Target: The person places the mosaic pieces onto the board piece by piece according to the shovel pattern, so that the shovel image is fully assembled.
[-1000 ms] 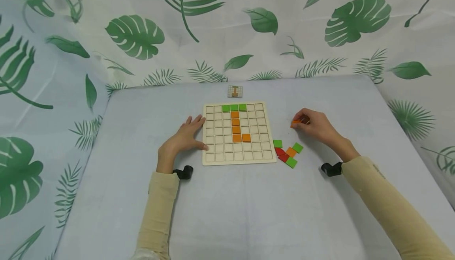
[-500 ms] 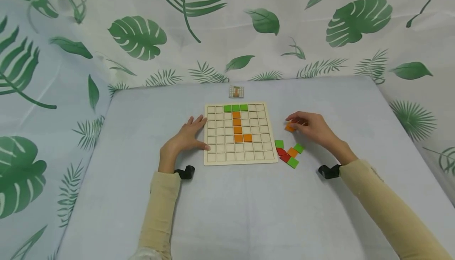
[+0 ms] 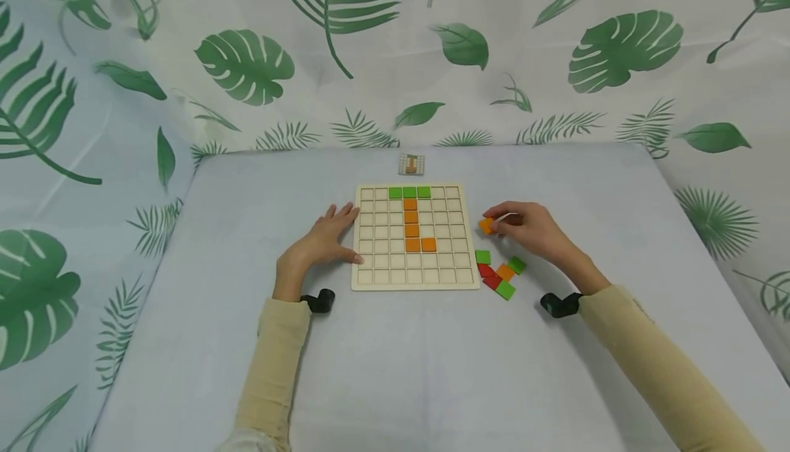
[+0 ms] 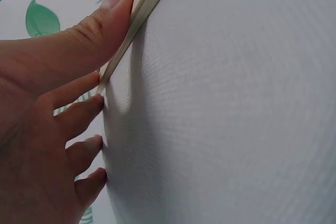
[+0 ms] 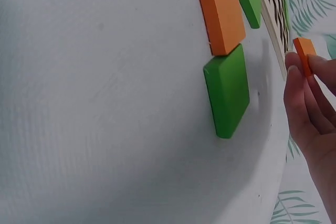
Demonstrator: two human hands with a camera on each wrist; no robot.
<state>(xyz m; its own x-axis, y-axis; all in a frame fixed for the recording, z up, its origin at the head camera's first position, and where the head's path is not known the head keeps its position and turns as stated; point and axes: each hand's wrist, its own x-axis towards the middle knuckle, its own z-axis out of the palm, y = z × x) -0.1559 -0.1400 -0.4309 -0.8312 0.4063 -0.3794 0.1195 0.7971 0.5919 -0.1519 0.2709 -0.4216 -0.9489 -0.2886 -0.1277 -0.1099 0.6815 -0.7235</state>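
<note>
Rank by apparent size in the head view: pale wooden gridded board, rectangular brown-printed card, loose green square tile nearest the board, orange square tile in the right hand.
1. Board, by far.
2. Card.
3. Green tile and orange tile: too alike to rank, the orange one being partly covered.

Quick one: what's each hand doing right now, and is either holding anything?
Left hand: open, touching the left edge of the board.
Right hand: closed, pinching an orange tile.

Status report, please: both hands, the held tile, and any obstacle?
Left hand on left edge of board. Right hand pinching orange tile, right of board. Nothing seen between tile and board.
</note>
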